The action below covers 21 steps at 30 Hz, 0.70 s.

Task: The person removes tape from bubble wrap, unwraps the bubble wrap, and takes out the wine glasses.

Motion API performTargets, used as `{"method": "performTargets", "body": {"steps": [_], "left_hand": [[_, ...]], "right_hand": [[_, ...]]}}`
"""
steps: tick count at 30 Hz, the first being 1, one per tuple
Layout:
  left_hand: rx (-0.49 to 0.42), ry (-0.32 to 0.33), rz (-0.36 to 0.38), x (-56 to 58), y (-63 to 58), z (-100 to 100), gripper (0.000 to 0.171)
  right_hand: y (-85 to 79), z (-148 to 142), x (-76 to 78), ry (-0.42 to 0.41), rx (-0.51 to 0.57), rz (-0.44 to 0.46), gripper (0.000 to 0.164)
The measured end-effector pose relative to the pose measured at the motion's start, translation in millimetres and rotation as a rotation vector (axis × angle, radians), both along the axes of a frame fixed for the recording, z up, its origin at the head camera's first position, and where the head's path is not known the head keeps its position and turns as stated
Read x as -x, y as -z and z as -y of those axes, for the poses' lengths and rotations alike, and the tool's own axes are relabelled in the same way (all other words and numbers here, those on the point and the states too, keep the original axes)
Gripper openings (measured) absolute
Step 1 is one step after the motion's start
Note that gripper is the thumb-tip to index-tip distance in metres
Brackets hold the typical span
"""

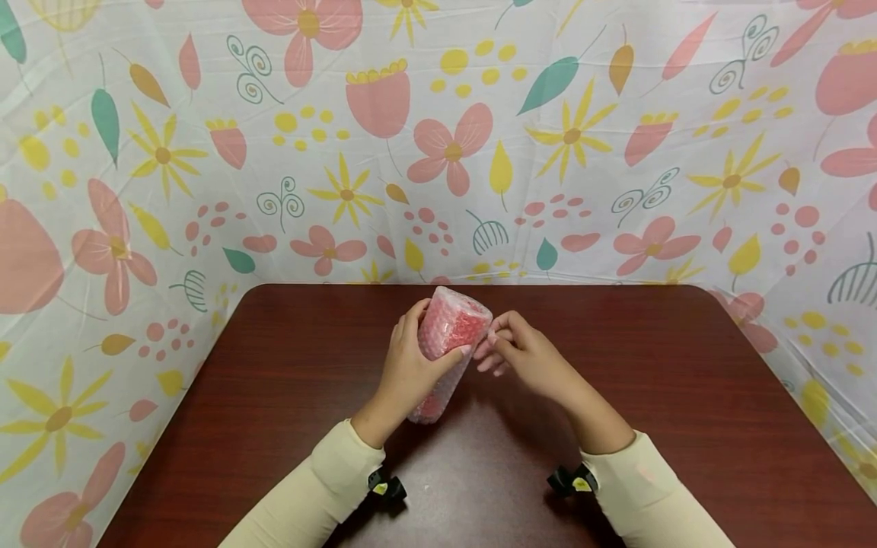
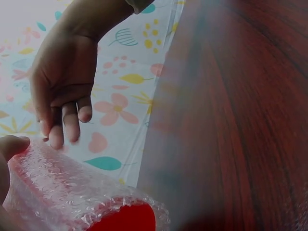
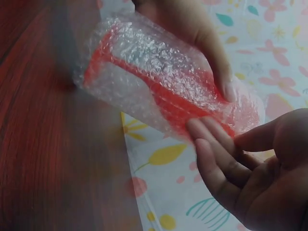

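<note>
A tall bubble-wrapped bundle point(image 1: 445, 358) is tilted over the table, with something red inside. Through the clear film in the right wrist view, the red thing point(image 3: 168, 98) has a narrow stem and a wider part, like a goblet. My left hand point(image 1: 411, 354) grips the bundle round its side, thumb across the front. At the bundle's upper right edge is my right hand point(image 1: 521, 350). Its thumb and index finger pinch close together at the bubble wrap point(image 3: 240, 113), the other fingers loosely bent beside it. What lies between those fingertips is too small to make out.
A dark red-brown wooden table point(image 1: 301, 365) lies under both hands. Behind and beside it hangs a white cloth point(image 1: 438, 205) printed with flowers and leaves. Black straps point(image 1: 387, 487) with small devices sit at both wrists, over cream sleeves.
</note>
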<state>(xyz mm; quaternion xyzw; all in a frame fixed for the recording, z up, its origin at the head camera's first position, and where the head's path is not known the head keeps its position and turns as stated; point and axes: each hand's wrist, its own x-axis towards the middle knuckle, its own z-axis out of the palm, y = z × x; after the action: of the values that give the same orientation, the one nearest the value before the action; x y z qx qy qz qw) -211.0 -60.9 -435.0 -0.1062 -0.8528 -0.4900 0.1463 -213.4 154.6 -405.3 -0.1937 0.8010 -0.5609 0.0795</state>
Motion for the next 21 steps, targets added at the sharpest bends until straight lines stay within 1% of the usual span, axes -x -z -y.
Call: {"method": "performTargets", "body": {"steps": [6,9,15,18,21], "left_hand": [[-0.021,0.002,-0.012,0.3,-0.4,0.3,0.091],[-0.031,0.005,-0.009,0.0,-0.7,0.2,0.090],[-0.045,0.013,-0.006,-0.6,-1.8,0.0,0.090],[-0.055,0.028,0.016,-1.1,-1.8,0.1,0.092],[-0.070,0.055,0.051,-1.9,-1.4,0.4,0.095]], "right_hand": [[-4.1,2.5,-0.7,0.071,0.044,0.037,0.013],[-5.5,2.0,-0.7,0.060,0.083,0.053,0.014],[-6.6,-0.9,-0.8,0.010,0.171,0.102,0.018],[-5.6,-1.2,-0.1,-0.015,0.199,0.122,0.019],[-4.3,-0.8,1.0,-0.032,0.202,0.115,0.017]]}}
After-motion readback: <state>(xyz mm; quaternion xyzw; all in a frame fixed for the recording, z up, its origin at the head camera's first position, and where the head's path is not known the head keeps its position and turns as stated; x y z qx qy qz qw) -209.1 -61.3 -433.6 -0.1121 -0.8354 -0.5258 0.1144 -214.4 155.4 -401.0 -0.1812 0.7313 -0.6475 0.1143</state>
